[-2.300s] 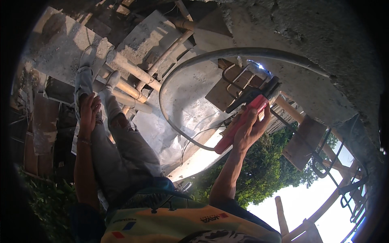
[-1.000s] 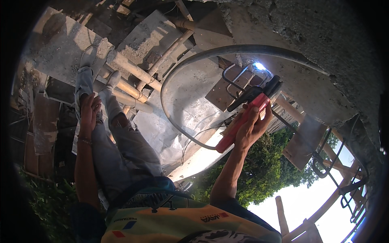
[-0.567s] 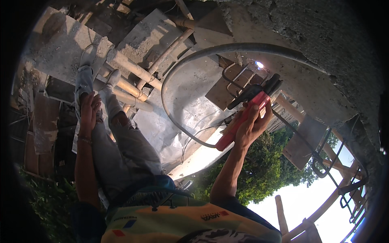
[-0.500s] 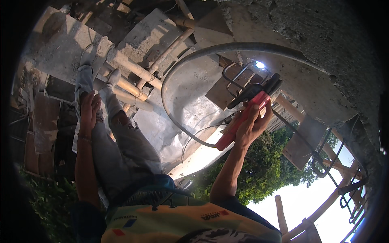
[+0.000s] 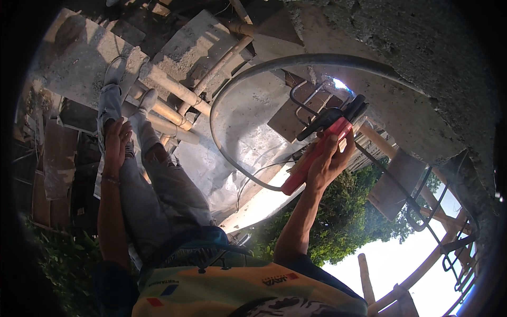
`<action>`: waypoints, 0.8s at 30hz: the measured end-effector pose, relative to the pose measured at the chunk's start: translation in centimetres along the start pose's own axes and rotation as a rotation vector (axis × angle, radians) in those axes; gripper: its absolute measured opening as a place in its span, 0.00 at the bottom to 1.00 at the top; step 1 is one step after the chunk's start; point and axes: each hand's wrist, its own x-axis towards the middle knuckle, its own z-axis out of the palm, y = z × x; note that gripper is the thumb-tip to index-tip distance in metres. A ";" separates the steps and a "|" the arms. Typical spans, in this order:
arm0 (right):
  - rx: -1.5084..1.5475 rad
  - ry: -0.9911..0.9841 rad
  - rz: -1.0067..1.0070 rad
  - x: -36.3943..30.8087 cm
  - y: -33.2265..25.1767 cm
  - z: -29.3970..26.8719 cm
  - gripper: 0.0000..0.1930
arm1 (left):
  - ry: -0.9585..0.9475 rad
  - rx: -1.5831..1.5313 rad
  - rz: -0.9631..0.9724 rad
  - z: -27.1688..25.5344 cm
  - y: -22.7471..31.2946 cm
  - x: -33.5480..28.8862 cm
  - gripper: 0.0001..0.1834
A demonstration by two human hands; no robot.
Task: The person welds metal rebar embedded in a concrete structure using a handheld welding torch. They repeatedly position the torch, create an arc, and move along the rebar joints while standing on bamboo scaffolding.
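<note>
My right hand [image 5: 331,161] is closed around the red handle of a welding electrode holder [image 5: 312,162]. The holder's black jaws [image 5: 355,109] point up and away, towards the concrete face. Just past them glows a bright white-blue welding arc [image 5: 340,86], beside bent steel rods [image 5: 301,108]; its glare hides the electrode's tip. From the handle's lower end a thick dark cable [image 5: 213,124] loops left and over to the concrete. My left hand [image 5: 116,143] holds nothing and lies beside my lower leg, fingers stretched out.
Rough concrete [image 5: 422,63] overhangs on the upper right. Bamboo poles [image 5: 177,90] and dusty boards [image 5: 185,47] lie at the upper left, near my feet. A pale sheet [image 5: 248,121] spreads below the cable loop. More bent steel bars [image 5: 417,211] hang at the right, with trees behind.
The bright spot of the arc has stretched from a round glow into a slanted streak reaching down to the right. My hands and the electrode holder have hardly moved.
</note>
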 end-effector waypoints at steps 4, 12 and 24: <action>0.000 0.005 0.004 0.0 -0.1 0.1 0.34 | -0.017 -0.005 -0.003 -0.1 0.0 0.1 0.23; 0.006 0.000 0.013 0.0 -0.2 0.1 0.33 | 0.017 -0.005 -0.021 0.2 0.2 0.0 0.23; 0.001 -0.004 -0.006 0.2 0.0 0.0 0.33 | 0.022 0.015 -0.019 0.4 0.2 0.0 0.23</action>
